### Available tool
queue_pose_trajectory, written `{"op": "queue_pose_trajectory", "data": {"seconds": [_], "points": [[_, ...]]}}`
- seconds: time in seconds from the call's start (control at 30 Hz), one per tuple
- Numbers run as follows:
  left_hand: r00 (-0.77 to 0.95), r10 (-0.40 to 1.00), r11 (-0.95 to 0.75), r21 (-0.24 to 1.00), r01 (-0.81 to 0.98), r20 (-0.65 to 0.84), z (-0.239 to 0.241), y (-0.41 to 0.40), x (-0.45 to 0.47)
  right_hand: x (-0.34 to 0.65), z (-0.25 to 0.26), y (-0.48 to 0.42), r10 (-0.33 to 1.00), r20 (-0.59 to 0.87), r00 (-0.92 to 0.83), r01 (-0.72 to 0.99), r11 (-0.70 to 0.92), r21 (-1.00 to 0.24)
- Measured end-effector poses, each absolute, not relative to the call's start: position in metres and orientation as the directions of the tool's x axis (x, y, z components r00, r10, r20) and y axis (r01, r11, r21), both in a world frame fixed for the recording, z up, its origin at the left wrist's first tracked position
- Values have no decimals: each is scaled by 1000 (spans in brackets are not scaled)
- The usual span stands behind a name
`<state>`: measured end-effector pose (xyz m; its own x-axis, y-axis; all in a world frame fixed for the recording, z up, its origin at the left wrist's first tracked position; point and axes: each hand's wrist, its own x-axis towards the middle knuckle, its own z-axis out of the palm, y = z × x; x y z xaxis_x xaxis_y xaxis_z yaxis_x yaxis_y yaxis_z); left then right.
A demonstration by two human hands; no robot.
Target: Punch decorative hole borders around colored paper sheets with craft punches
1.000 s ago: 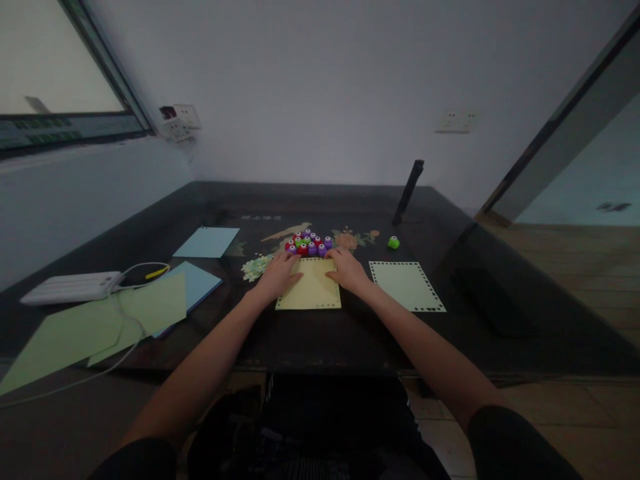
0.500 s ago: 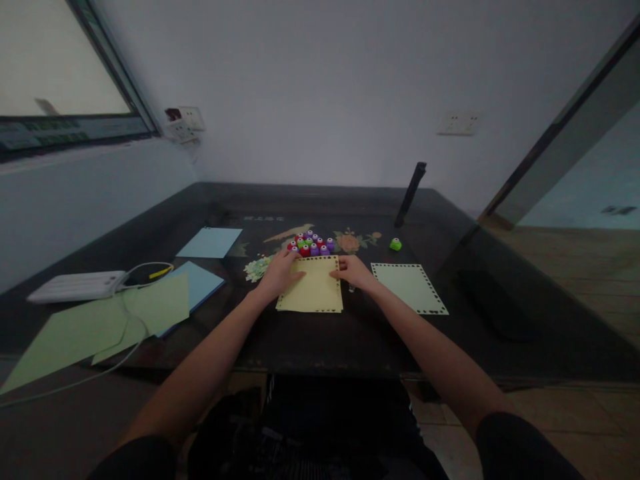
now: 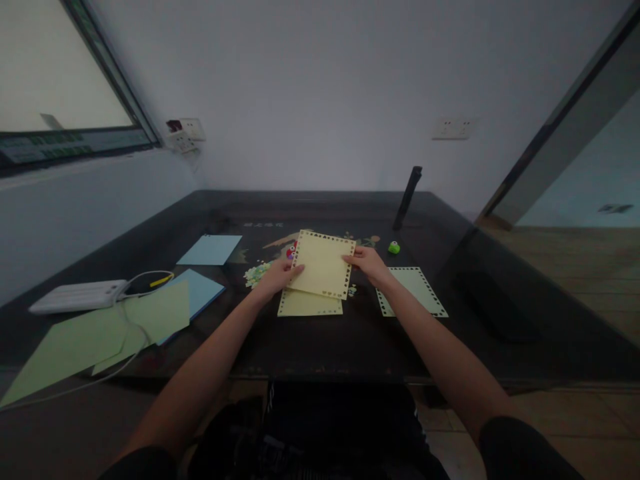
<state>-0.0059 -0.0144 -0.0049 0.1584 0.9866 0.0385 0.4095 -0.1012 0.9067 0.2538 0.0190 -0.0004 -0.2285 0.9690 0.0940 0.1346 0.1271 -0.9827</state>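
— Your top yellow sheet (image 3: 320, 267) has moved most: half a second ago it lay almost square over the lower yellow sheet (image 3: 309, 307), and now it's raised and askew, covering most of the red and purple toys (image 3: 291, 252).

— What's the room around you like?

— You face a plain pale wall (image 3: 310, 100), with a window (image 3: 55, 60) at the left; the light is dim. Your dark tabletop (image 3: 300, 350) looks smooth, so paper would probably slide on it.

— And the sheet itself?

— You have it over the middle, its near part overlapping the lower one. Your left hand (image 3: 276, 275) pinches its left edge, your right hand (image 3: 371, 263) its right, thumbs on the upper face; the fingers behind are hidden. It should feel very light and bend or crease easily. Holes line its edges, likely its weakest strip, so grip lightly at opposite sides, thumbs just inside them.

— Anything smaller near you?

— On your right, a pale green sheet (image 3: 417, 287), partly hidden by your right arm (image 3: 430, 327); beyond it, a small green toy (image 3: 394, 247).
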Motion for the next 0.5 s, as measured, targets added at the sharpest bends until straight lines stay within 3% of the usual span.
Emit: {"op": "queue_pose_trajectory", "data": {"seconds": [0.2,0.5], "points": [[62,994,-110,929,354,94,-6,-14,-5,253,2,11,893,-36,-448,199,60,-978],[86,990,-135,921,365,111,-5,-17,-1,251,3,8,895,-54,-443,307,95,-947]]}}
